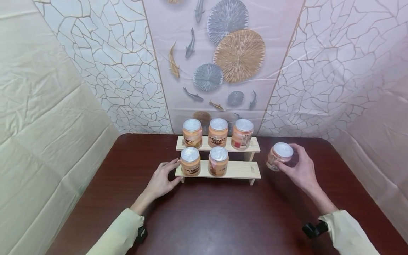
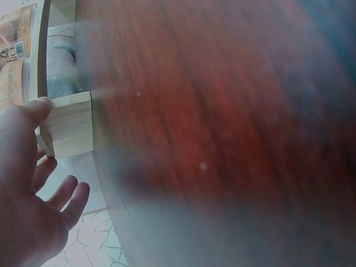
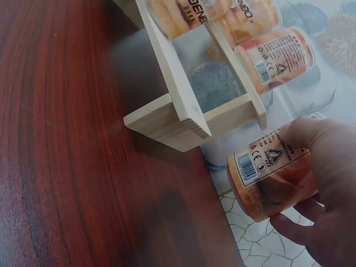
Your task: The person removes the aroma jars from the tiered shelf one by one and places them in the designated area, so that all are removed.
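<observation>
Gripped lidded jar (image 1: pixel 278 156) round sides with curled right hand (image 1: pixel 301 168), at three o'clock from wooden stand (image 1: pixel 240 170), likely for security. Pinched stand's nine-o'clock end in left hand (image 1: pixel 161 179), seemingly for steadiness. Had other jars (image 1: pixel 218 134) upright, spaced along both tiers, likely against knocking.

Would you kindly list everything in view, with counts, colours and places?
Table: one, red-brown, below.
Back cloth: one, white and pink, behind table.
Side cloths: two, pale, left and right.
Back shelf: one, pale wood, on table.
Front shelf: one, pale wood, before it.
Jars: six, orange, whitish lids; three on back shelf, two on front shelf, one held.
Wrist devices: two, black, on wrists.
Sleeves: two, cream, on forearms.
Left hand: one, bare, gripping front shelf's left end.
Right hand: one, bare, around sixth jar.
</observation>
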Motion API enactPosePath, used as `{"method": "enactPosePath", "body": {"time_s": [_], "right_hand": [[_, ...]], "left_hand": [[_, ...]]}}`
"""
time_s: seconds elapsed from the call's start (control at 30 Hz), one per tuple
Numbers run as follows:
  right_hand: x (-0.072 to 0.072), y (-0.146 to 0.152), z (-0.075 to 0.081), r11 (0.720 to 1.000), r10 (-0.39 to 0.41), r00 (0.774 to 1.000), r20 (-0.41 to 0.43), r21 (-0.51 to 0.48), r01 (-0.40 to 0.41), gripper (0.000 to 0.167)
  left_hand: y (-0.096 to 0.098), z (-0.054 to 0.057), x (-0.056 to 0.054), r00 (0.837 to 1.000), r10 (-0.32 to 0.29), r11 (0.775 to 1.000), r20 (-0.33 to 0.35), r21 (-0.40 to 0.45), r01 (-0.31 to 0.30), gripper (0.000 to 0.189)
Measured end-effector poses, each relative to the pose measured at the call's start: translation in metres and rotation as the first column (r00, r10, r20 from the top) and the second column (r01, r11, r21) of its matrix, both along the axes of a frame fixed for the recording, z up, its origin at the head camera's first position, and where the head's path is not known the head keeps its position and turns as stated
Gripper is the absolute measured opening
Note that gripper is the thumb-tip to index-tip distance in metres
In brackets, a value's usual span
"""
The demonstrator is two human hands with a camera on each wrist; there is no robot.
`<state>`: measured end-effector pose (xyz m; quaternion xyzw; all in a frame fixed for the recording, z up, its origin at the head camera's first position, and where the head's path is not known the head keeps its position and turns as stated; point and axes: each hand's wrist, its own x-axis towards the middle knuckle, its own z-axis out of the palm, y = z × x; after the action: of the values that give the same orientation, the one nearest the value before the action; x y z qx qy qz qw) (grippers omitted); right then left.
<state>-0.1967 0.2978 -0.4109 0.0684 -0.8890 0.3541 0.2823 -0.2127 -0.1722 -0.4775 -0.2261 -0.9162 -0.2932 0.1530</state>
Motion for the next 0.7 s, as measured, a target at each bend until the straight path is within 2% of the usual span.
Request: {"method": "enactPosePath", "body": {"time_s": [0.7], "right_hand": [[-0.003,0.006,-0.018,1.000,-0.002,0.998,0.056,0.007,0.001,0.071]], "left_hand": [[0.000,0.002,0.001,0.999,-0.002,1.000,0.035,0.003,0.002,0.059]]}}
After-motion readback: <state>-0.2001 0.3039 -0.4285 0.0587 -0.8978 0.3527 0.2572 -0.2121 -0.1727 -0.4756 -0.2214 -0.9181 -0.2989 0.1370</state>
